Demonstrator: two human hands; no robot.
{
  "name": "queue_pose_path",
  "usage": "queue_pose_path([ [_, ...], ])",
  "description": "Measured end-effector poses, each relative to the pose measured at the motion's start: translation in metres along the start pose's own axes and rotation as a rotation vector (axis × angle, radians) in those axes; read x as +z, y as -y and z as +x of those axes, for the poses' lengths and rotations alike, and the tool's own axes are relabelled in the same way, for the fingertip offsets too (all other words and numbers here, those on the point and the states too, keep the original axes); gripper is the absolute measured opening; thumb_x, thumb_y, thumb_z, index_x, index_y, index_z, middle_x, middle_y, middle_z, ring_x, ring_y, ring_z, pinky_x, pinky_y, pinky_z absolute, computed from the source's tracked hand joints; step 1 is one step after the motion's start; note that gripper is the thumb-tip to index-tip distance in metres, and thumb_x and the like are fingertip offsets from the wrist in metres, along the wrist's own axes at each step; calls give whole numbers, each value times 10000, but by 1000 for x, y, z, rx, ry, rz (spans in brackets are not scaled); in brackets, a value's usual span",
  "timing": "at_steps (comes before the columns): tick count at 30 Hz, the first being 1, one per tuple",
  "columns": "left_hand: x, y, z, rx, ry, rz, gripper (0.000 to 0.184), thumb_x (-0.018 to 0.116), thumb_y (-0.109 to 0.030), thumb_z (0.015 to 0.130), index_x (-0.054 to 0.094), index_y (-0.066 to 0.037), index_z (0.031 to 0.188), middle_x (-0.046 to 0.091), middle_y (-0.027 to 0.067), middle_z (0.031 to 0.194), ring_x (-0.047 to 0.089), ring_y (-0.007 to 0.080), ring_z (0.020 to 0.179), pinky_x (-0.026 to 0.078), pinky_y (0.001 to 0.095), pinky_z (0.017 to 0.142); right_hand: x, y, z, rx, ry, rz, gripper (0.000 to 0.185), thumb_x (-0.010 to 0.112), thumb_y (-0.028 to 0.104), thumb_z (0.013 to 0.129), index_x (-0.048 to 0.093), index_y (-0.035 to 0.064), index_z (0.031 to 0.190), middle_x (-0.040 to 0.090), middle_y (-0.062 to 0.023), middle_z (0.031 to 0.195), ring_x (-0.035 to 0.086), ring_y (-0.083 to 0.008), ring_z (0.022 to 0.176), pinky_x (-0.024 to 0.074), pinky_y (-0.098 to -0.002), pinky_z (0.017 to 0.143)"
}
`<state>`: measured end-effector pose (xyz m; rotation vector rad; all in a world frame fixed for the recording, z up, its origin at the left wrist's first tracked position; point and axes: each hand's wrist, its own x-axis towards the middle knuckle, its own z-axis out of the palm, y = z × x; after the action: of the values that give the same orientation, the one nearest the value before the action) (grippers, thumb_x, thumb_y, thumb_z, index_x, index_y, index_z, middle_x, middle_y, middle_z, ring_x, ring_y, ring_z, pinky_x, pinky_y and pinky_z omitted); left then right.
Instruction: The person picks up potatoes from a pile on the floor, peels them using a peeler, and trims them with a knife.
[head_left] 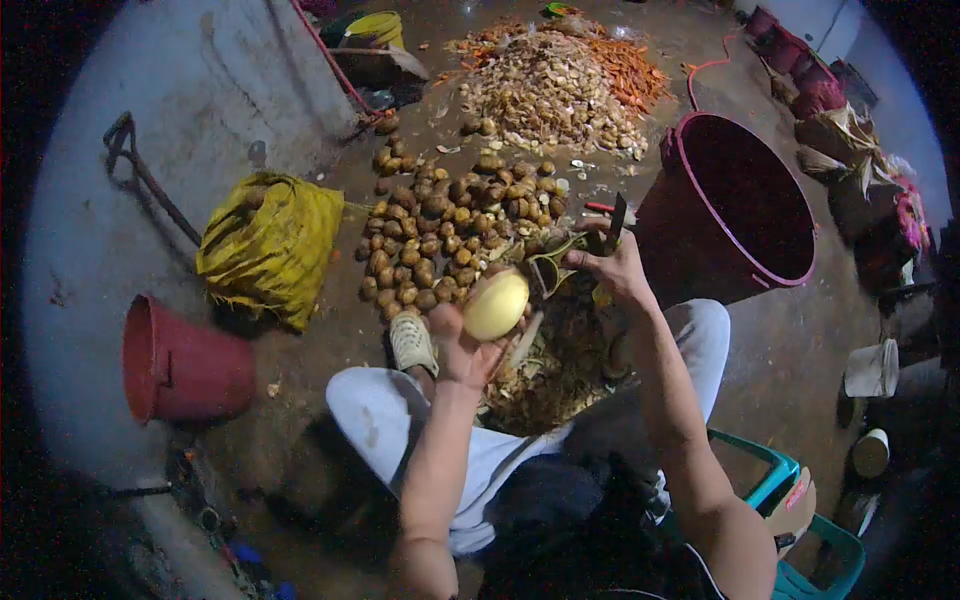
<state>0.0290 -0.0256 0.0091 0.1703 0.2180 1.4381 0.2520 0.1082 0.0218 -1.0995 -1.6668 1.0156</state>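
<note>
My left hand (pixel 466 352) cups a large, pale yellow peeled potato (pixel 497 305) from below, above the space between my knees. To the right of it, my right hand (pixel 622 270) is closed on a knife (pixel 615 222) with its dark blade pointing up. A curling strip of peel (pixel 546 270) hangs between the potato and my right hand. Below both hands, a heap of peelings (pixel 530 390) lies on the floor. Just beyond my left hand spreads a pile of brown unpeeled potatoes (pixel 430 225).
A big dark red tub (pixel 690 205) stands at the right. On the left are a yellow sack (pixel 270 245) and a red bucket (pixel 190 360). Farther off lies a heap of pale pieces (pixel 550 90) beside orange ones (pixel 630 75). A green chair (pixel 770 465) is at lower right.
</note>
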Motion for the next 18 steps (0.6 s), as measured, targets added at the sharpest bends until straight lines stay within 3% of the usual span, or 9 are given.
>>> queue_pose_path([
  [1, -3, -3, 0, -45, -60, 10, 720, 516, -587, 867, 488, -30, 1322, 577, 168, 1239, 580, 307, 1096, 507, 431, 899, -1, 1, -1, -78, 30, -89, 447, 853, 234, 668, 661, 34, 1018, 683, -62, 979, 625, -176, 927, 479, -341, 866],
  [3, -6, 4, 5, -51, -400, 76, 350, 506, -363, 950, 593, -89, 1151, 634, 120, 1111, 621, 265, 959, 549, 374, 723, 2, 1, 3, -169, 69, -176, 450, 854, 236, 667, 662, 38, 1022, 683, -60, 981, 626, -178, 929, 477, -344, 872],
  [5, -23, 5, 7, -49, -433, 191, 316, 519, -265, 943, 586, -39, 1154, 646, 112, 1077, 646, 262, 888, 557, 389, 710, 6, -7, -2, 14, 43, -130, 465, 855, 231, 667, 650, 31, 1033, 686, -71, 978, 632, -184, 932, 474, -335, 880],
  [8, -26, 4, 13, 57, -555, 385, 186, 561, -206, 907, 619, -82, 1033, 645, 80, 1005, 634, 223, 905, 551, 339, 693, 14, 14, -14, -101, 69, -146, 522, 859, 223, 668, 625, 5, 1081, 695, -112, 964, 651, -178, 903, 481, -329, 867],
  [11, -7, 7, 9, 246, -451, 665, 145, 604, -159, 867, 639, -51, 957, 655, 82, 965, 643, 207, 879, 550, 329, 715, 21, 37, -21, -284, 227, -213, 597, 868, 183, 668, 583, -13, 1154, 699, -133, 975, 661, -163, 865, 495, -314, 835],
  [13, -9, 7, 7, 262, -422, 679, 115, 617, -115, 840, 651, -22, 901, 666, 88, 916, 653, 198, 848, 549, 327, 741, 15, 17, -10, -287, 96, -231, 546, 859, 148, 674, 591, -16, 1121, 699, -131, 949, 647, -142, 829, 507, -299, 795],
  [14, -8, 6, 6, 224, -399, 705, 117, 616, -103, 837, 651, -14, 904, 669, 90, 907, 654, 196, 837, 548, 326, 746, 9, 13, -5, 57, 91, -70, 501, 854, 146, 675, 599, -12, 1077, 695, -141, 955, 649, -167, 867, 497, -313, 828],
  [15, -7, 5, 8, 191, -372, 730, 119, 614, -92, 834, 651, -6, 908, 671, 92, 898, 655, 193, 826, 546, 325, 751, 7, 4, -3, 156, 48, 56, 467, 844, 135, 684, 597, -10, 1053, 694, -135, 960, 649, -177, 895, 491, -317, 842],
  [18, -23, 10, 12, 280, -333, 808, 140, 630, -89, 830, 667, 14, 918, 679, 92, 885, 654, 172, 790, 535, 298, 726, 10, 15, -9, -191, 141, -142, 459, 854, 156, 676, 609, -6, 1028, 684, -103, 938, 631, -165, 881, 498, -322, 803],
])
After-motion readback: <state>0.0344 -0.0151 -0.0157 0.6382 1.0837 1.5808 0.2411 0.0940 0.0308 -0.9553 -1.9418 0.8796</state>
